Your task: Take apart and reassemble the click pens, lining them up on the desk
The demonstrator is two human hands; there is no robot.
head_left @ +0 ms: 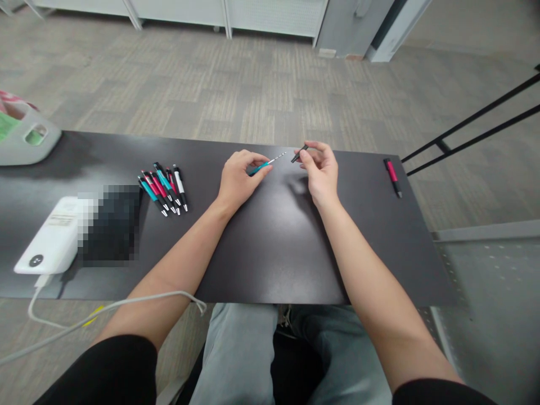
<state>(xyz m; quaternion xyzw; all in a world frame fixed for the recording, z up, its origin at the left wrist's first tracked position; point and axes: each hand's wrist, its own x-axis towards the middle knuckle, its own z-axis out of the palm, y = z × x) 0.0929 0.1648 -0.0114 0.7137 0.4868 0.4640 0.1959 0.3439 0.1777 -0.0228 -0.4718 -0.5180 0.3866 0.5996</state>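
My left hand (239, 179) pinches the teal barrel of a ballpoint pen (260, 167), its bare refill with a spring pointing up and right. Across a small gap, my right hand (321, 171) grips a dark pen piece (299, 153), which looks like the black lower half of a pen, between thumb and fingers. Both hands are just above the far part of the dark table (270, 253). To the left lies a loose pile of several pens (165, 188) in teal, red and white. A single red and black pen (392, 178) rests near the right edge.
On the left are a white power bank (53, 233) with a white cable (126, 302) crossing by my left forearm, and a blurred dark object (112, 225). A white basket (31, 138) stands at the far left. Black metal bars (476, 121) are beyond the right edge.
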